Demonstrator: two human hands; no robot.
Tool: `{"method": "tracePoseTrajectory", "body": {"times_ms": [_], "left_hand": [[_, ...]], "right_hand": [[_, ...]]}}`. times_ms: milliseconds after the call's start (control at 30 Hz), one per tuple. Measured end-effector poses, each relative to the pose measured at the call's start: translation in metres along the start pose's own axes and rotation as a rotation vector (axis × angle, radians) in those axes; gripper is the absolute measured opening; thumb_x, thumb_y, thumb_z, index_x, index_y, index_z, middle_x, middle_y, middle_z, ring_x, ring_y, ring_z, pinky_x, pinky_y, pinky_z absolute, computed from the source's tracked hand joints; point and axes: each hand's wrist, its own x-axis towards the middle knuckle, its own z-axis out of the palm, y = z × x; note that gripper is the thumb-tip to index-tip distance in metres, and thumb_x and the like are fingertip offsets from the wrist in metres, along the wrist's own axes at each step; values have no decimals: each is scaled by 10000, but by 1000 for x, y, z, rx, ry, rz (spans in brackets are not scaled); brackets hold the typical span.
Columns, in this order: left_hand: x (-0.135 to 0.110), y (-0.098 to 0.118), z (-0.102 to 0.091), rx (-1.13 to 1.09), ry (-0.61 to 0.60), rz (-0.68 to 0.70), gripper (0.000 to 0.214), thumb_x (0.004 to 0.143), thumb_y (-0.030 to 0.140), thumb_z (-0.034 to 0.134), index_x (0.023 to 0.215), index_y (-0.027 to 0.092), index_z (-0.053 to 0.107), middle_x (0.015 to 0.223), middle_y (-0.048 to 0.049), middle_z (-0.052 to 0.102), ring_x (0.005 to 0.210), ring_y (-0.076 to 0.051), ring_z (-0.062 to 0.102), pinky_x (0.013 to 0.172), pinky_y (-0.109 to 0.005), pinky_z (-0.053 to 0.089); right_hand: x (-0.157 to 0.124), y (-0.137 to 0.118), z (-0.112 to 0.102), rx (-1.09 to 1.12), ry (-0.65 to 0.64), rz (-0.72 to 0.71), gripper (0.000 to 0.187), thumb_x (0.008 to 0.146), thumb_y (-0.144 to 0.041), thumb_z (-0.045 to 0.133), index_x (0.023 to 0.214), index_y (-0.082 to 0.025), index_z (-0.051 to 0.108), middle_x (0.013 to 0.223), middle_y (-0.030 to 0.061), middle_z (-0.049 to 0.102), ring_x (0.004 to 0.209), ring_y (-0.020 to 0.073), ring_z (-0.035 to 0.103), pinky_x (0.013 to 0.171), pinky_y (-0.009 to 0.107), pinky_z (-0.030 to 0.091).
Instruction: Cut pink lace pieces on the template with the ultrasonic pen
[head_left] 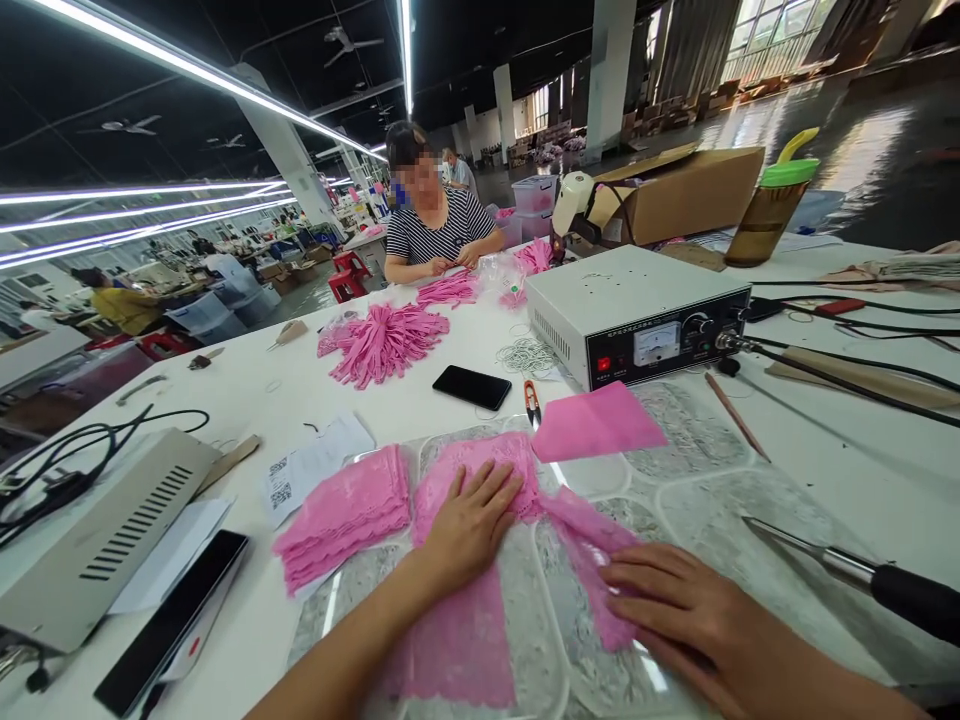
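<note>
My left hand (471, 522) lies flat, fingers stretched out, on pink lace fabric (457, 462) with a scalloped edge. Beneath its forearm, more pink fabric (466, 640) spreads toward me over a clear, patterned mat (735, 560). To the right, my right hand (679, 605) has its fingers closed on a bunched strip of pink lace (592, 550); the thumb is hidden. A neat stack of pink lace pieces (349, 510) sits left of my left hand. Beyond both hands lies a smooth pink piece (598, 420).
A tool with a metal tip and black handle (862, 575) points in from the right. Behind the mat are orange snips (532, 402), a black phone (472, 387) and a control box with a meter (637, 310). Across the table, a person (442, 220) handles pink strips; a bottle (772, 215) stands back right.
</note>
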Motion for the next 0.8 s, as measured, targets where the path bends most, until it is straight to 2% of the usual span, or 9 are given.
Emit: {"method": "tracePoseTrajectory", "body": {"times_ms": [133,233,400,500,567,633,700,733,800], "left_hand": [[2,-4,-4,28,35,-6,434,1004,294,394,1437,256,387,1492,-96,413,1419,-280,313,1126,-614,227],[6,7,-8,29,99,21,379,995,277,409,1356,198,489,1459,-151,444,1401,-292,343,1132,-608,216],[28,39,-7,-24,84,367,327,977,208,415,1282,217,533,1398,-98,520,1343,-256,430,1127,-513,301],[42,52,-4,-1,42,475,309,993,227,395,1275,219,519,1382,-67,535,1329,-273,434,1103,-509,318],[44,57,-4,39,49,473,270,994,208,389,1215,185,542,1274,-84,600,1243,-261,506,1071,-492,344],[38,62,-6,73,54,438,206,981,192,405,1086,152,577,1051,-94,658,1022,-229,608,957,-438,424],[30,67,-10,85,52,392,171,968,186,419,970,144,584,838,-68,635,782,-188,609,808,-372,461],[25,69,-12,84,56,382,164,961,176,422,956,143,582,790,-57,618,721,-175,589,761,-350,458],[18,70,-14,80,66,402,174,941,146,429,1031,139,578,874,-78,636,789,-189,596,797,-359,448]], "right_hand": [[-37,23,-9,-118,89,46,365,857,-229,615,1208,-321,656,1214,58,664,1157,275,604,909,376,572],[-54,24,-15,-145,179,97,479,852,-260,607,1326,-317,563,1273,69,626,1159,284,602,883,384,588],[-72,20,-8,-126,232,149,450,832,-235,624,1272,-326,595,1198,59,667,1117,274,627,876,380,594],[-87,29,0,-109,258,172,354,840,-223,610,1179,-317,649,1192,64,666,1133,289,612,924,435,565],[-94,35,0,-97,273,193,273,849,-222,605,1101,-296,677,1191,76,663,1135,298,608,940,456,552],[-95,36,-2,-95,302,232,193,860,-225,599,1022,-280,688,1182,83,663,1120,298,615,942,457,551],[-92,32,-6,-93,339,262,179,869,-230,593,1015,-281,682,1170,80,666,1100,290,625,936,446,556],[-88,30,-7,-88,355,264,205,872,-234,587,1049,-286,675,1171,78,666,1097,285,628,926,434,563],[-80,25,-8,-76,347,231,311,873,-233,573,1170,-294,642,1182,75,663,1105,278,625,906,410,575]]}}
